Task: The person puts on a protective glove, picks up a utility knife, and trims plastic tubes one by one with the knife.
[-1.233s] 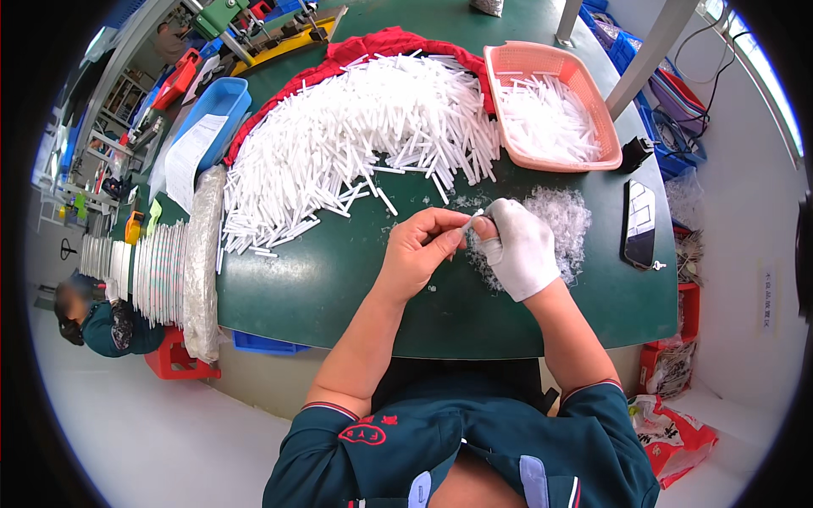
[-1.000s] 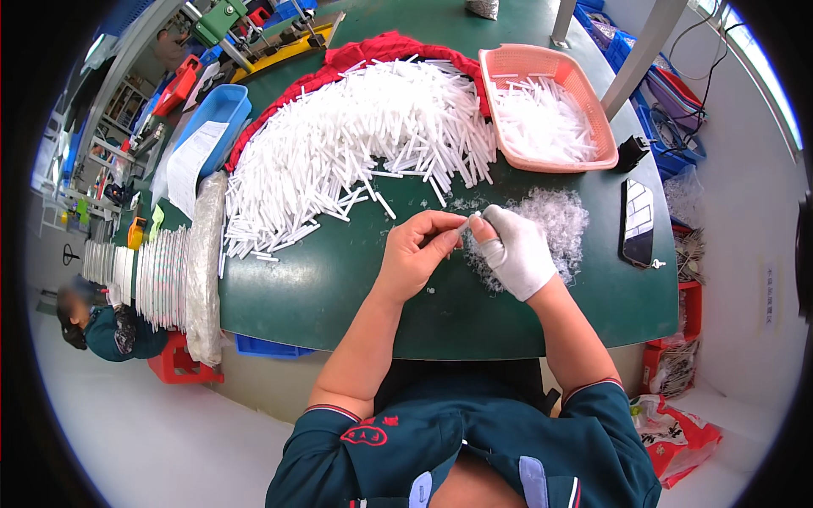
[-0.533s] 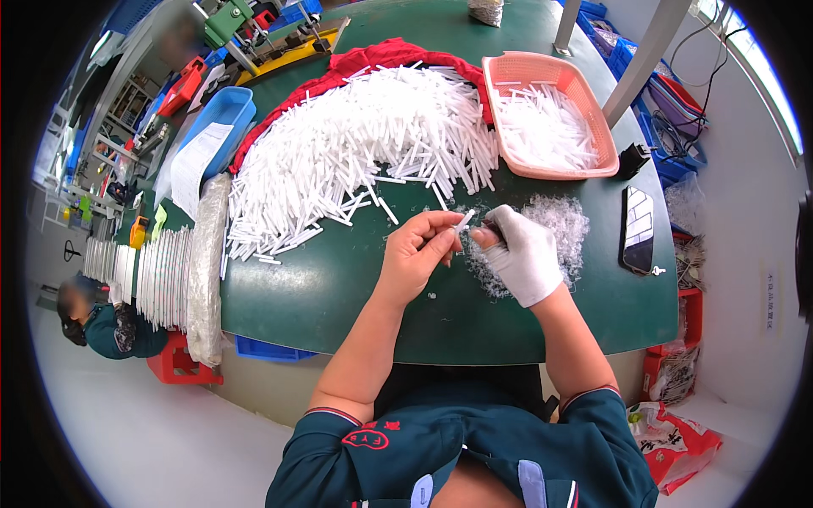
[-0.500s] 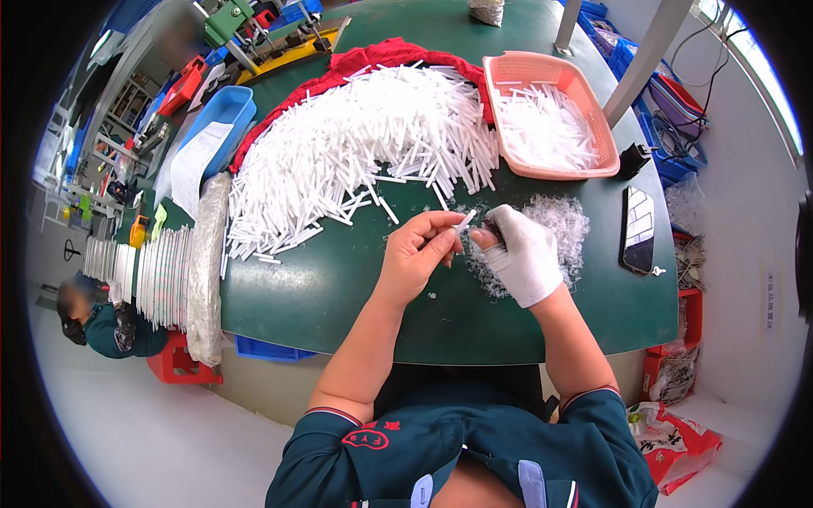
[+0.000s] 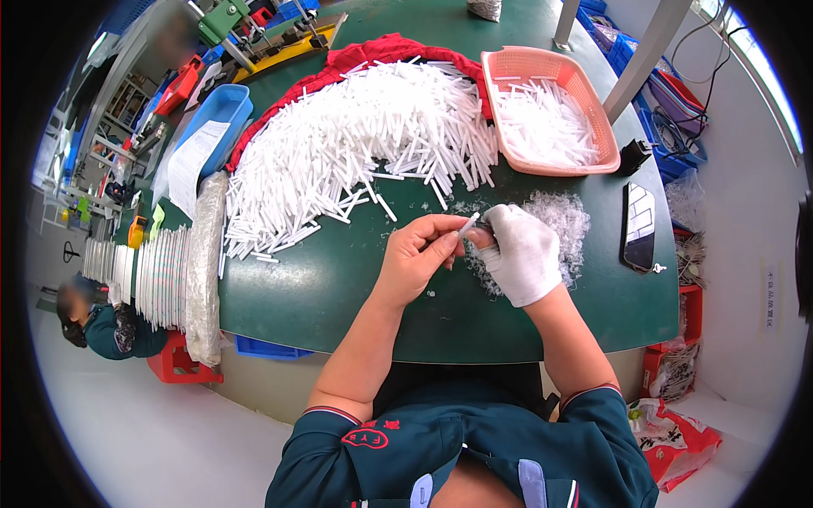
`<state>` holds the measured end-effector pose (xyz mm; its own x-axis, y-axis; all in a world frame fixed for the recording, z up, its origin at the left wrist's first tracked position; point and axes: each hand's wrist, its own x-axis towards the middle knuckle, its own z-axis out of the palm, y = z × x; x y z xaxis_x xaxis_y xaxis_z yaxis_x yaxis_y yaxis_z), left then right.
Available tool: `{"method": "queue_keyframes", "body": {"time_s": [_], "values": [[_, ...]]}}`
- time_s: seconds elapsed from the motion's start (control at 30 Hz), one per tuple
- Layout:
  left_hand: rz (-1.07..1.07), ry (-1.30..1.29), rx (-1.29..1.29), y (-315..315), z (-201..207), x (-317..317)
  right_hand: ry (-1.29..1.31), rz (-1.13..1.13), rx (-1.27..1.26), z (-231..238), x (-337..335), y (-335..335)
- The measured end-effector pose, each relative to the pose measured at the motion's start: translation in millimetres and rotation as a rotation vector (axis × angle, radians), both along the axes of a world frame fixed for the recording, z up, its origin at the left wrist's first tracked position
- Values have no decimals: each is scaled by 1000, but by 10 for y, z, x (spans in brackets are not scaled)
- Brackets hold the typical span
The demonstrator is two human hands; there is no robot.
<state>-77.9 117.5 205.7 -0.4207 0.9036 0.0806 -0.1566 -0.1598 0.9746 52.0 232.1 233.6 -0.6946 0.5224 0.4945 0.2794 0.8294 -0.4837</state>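
Observation:
Between thumb and fingers, my bare left hand [image 5: 426, 251] pinches a short white plastic tube [image 5: 468, 225], its upper end pointing up and to the right. My right hand [image 5: 522, 256], in a white glove with the thumb tip bare, is curled close at the tube's upper end. Something small and dark shows by its fingertips, too hidden to name. Beneath and beyond the right hand lies a heap of clear plastic shavings [image 5: 562, 222]. A large pile of white tubes [image 5: 356, 140] covers the table ahead, on a red cloth [image 5: 373, 49].
A pink basket [image 5: 611, 152] holding white tubes stands at the back right. Right of the shavings are a phone [image 5: 638, 229] and a black object [image 5: 634, 158]. Long wrapped bundles [image 5: 206, 271] line the left edge, near a blue tray [image 5: 240, 106]. A co-worker [image 5: 110, 322] sits far left.
My right hand's fingertips have come closer to the tube's upper end, and the tube has shifted slightly to the right. My left hand keeps its pinch.

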Motion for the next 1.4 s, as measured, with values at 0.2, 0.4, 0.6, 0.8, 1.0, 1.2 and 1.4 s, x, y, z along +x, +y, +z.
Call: {"method": "queue_keyframes", "body": {"time_s": [0.2,0.4,0.6,0.8,1.0,1.2,1.4], "values": [[21,103,-11,-24,-8,-36,-54,-32,60,-8,1,-10],[-5,130,32,-27,-4,-78,-95,72,-112,43,38,-4],[61,237,-1,-26,33,-42,-95,197,-368,40,38,-18],[101,216,16,-10,-12,-65,-105,348,-502,83,69,19],[101,119,20,-19,-7,-95,-174,344,-512,103,90,59],[57,-104,31,-14,34,-85,-25,131,-437,-47,55,89],[-31,-230,-11,-10,48,-62,85,175,-989,-17,27,73]]}}
